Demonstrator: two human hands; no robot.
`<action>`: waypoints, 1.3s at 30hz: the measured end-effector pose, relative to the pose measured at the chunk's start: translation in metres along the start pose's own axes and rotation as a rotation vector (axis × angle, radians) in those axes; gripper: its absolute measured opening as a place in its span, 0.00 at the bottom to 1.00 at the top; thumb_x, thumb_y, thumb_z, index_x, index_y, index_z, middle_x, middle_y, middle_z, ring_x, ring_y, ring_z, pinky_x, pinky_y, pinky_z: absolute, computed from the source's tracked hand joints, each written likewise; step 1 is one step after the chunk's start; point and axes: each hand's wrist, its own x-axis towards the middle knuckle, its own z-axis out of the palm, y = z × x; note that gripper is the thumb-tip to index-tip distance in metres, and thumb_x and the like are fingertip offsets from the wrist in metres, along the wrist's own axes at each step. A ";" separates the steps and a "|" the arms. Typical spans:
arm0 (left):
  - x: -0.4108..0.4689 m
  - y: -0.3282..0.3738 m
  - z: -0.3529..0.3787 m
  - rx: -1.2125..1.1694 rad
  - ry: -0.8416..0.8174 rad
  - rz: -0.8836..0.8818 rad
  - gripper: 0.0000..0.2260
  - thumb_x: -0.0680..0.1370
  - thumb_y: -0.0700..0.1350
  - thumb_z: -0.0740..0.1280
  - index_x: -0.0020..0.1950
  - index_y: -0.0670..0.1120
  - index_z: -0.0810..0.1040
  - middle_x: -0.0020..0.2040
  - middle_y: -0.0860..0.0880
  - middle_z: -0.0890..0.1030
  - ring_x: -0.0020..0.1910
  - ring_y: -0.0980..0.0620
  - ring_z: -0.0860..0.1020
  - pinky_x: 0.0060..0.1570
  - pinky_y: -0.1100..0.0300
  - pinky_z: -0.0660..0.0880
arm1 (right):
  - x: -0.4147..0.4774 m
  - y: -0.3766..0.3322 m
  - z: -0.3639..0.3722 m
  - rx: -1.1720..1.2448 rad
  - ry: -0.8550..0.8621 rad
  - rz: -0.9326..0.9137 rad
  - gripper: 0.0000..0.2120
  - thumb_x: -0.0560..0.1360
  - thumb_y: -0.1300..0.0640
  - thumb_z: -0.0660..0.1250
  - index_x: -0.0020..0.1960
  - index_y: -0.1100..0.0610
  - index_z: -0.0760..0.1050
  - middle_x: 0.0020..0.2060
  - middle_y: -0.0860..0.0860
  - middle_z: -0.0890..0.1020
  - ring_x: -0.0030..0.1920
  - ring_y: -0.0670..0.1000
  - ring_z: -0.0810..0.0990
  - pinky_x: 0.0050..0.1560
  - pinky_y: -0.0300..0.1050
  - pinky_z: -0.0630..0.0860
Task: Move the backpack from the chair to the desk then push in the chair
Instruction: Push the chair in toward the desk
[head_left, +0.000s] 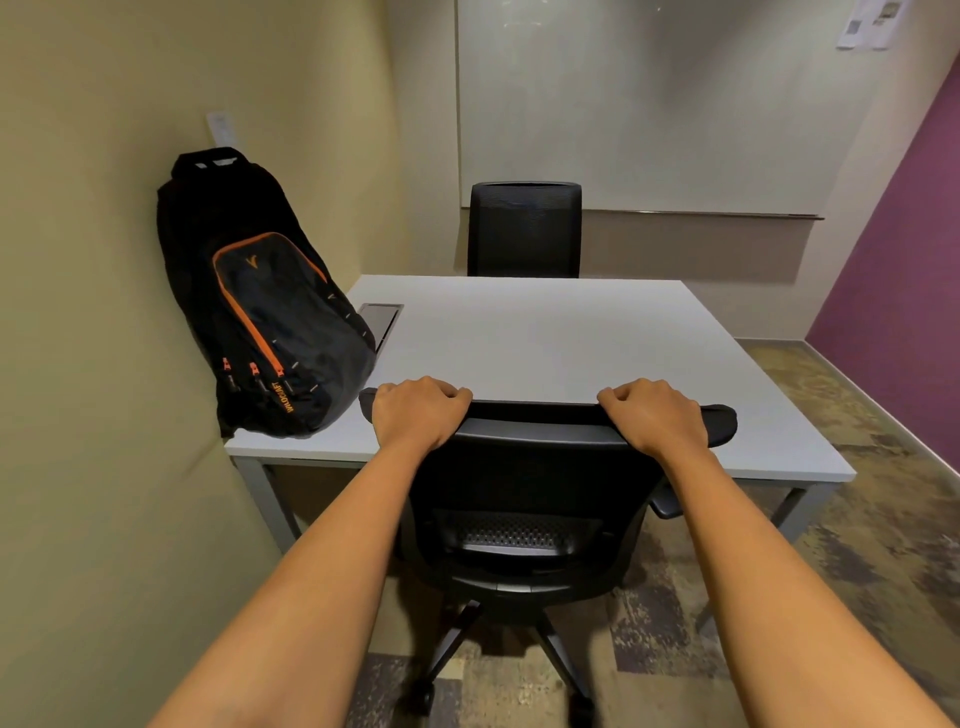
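A black backpack (260, 317) with orange trim stands upright on the left end of the white desk (545, 338), leaning against the beige wall. A black office chair (524, 499) is right in front of me at the desk's near edge, its backrest top overlapping the desk edge in view. My left hand (418, 413) grips the left part of the backrest's top rim, fingers curled over it. On the right part of that rim my right hand (654, 415) holds on the same way.
A second black chair (524, 228) stands at the desk's far side. A grey cable hatch (382, 319) is set into the desk beside the backpack. The beige wall is close on the left, a purple wall on the right. Patterned carpet (831, 571) lies to the right.
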 end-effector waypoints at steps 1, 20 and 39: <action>0.004 0.002 0.002 0.003 0.005 0.003 0.20 0.77 0.53 0.53 0.27 0.50 0.68 0.26 0.51 0.69 0.26 0.53 0.64 0.42 0.56 0.65 | 0.004 0.002 0.000 0.001 0.001 0.001 0.24 0.78 0.47 0.52 0.40 0.60 0.81 0.31 0.53 0.77 0.32 0.54 0.73 0.34 0.44 0.68; 0.050 0.023 0.022 0.002 0.017 0.058 0.21 0.78 0.55 0.53 0.29 0.49 0.73 0.26 0.52 0.71 0.28 0.51 0.69 0.42 0.55 0.67 | 0.052 0.025 0.004 0.057 0.026 0.000 0.22 0.76 0.47 0.54 0.32 0.58 0.75 0.29 0.53 0.76 0.32 0.55 0.73 0.35 0.44 0.68; 0.059 0.030 0.026 0.041 0.020 0.026 0.21 0.79 0.53 0.52 0.37 0.45 0.79 0.28 0.50 0.72 0.31 0.49 0.71 0.39 0.57 0.67 | 0.064 0.029 0.004 0.096 0.007 -0.038 0.21 0.77 0.49 0.55 0.30 0.58 0.71 0.26 0.51 0.72 0.27 0.51 0.69 0.31 0.42 0.64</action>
